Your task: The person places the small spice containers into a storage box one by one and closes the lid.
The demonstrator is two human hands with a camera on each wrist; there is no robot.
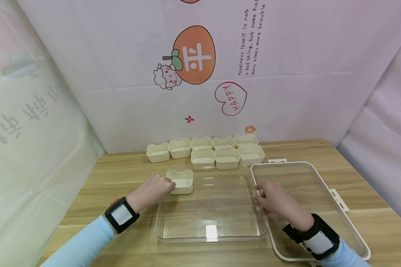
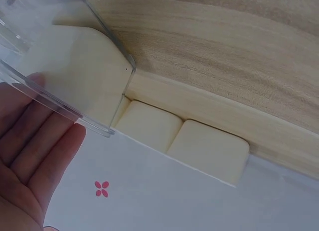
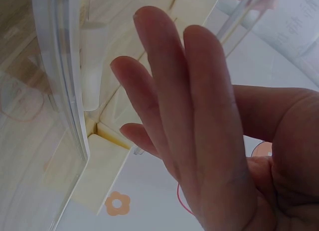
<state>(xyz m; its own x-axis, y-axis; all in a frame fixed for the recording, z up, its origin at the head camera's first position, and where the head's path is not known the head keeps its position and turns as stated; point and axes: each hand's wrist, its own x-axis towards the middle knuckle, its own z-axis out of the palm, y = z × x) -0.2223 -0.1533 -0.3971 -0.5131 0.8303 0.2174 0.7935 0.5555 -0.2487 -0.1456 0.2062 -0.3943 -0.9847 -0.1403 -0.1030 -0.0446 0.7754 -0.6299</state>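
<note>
A small cream bin (image 1: 182,182) sits in the far left corner of a clear plastic box (image 1: 208,218). My left hand (image 1: 153,191) holds its left edge, with a fingertip against the bin's outer side (image 2: 82,71) in the left wrist view. The thumb is hidden there, and the other fingers lie fairly straight beside the box's rim. My right hand (image 1: 277,198) is by the box's right wall, beside the white-rimmed lid. In the right wrist view its fingers (image 3: 172,91) are extended and slightly spread, with nothing held.
Several more cream bins (image 1: 227,158) stand in two rows behind the box, near the back cloth (image 1: 137,115). The clear lid with its white rim (image 1: 320,178) and side clips lies flat to the right of the box. All rest on a wooden table (image 1: 120,174).
</note>
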